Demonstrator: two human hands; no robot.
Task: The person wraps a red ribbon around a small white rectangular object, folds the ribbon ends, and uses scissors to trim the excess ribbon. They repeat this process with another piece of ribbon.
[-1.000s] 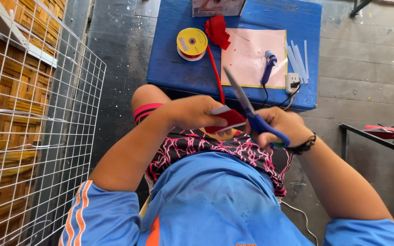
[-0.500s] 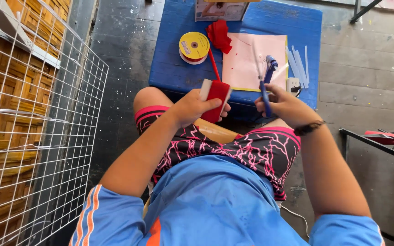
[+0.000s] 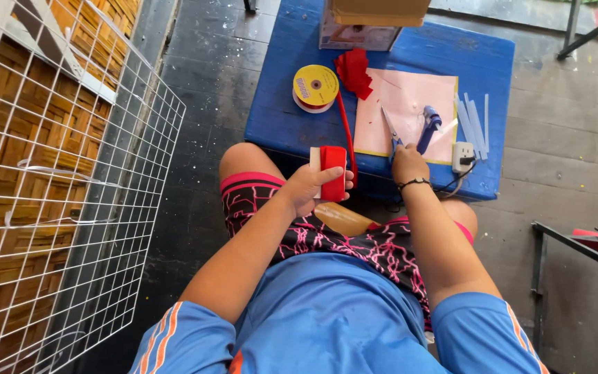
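My left hand (image 3: pixel 306 190) holds a small white card wound with red ribbon (image 3: pixel 331 173) above my lap, just off the front edge of the low blue table (image 3: pixel 278 125). A strand of red ribbon (image 3: pixel 344 128) runs from it up to the yellow ribbon spool (image 3: pixel 315 86). My right hand (image 3: pixel 408 165) rests at the table's front edge, closed on the blue handles of the scissors (image 3: pixel 390 128), whose blades lie on the pink sheet (image 3: pixel 410 97). A blue glue gun (image 3: pixel 428 125) lies right beside that hand.
Red ribbon pieces (image 3: pixel 353 73) lie at the sheet's far corner. White glue sticks (image 3: pixel 472 118) and a power socket (image 3: pixel 462 156) sit at the table's right. A box (image 3: pixel 375 21) stands at the back. A tan piece (image 3: pixel 344 218) lies on my lap. A wire grid (image 3: pixel 70 194) stands left, a metal frame (image 3: pixel 576 242) right.
My right hand carried the scissors from my lap forward onto the pink sheet. My left hand raised the ribbon-wound card from my lap toward the table edge.
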